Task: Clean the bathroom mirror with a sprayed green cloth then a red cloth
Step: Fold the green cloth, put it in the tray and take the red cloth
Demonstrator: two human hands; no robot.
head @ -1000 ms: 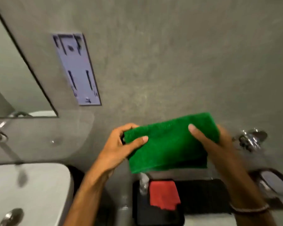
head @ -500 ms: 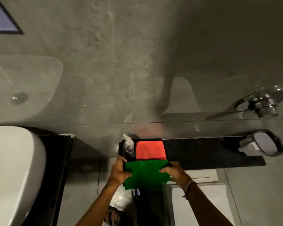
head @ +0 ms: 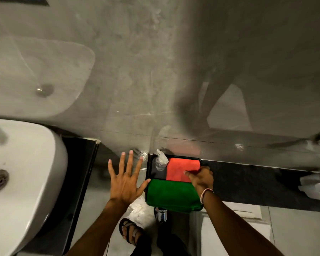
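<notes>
The folded green cloth lies flat on the near half of a black tray. Behind it on the same tray lies the folded red cloth, with a small clear spray bottle standing in the tray's far left corner. My right hand rests on the red cloth's right edge, fingers closed on it. Left of the tray, my left hand hovers with fingers spread wide and holds nothing. The mirror is out of view.
A white sink with a metal drain fills the left side. The tray sits on a black ledge along the grey wall. A white holder stands at the far right. My sandalled foot is on the floor below.
The view dropped from the wall to the ledge. Both hands lowered the green cloth onto the tray and let go. The left hand moved away open; the right hand went to the red cloth.
</notes>
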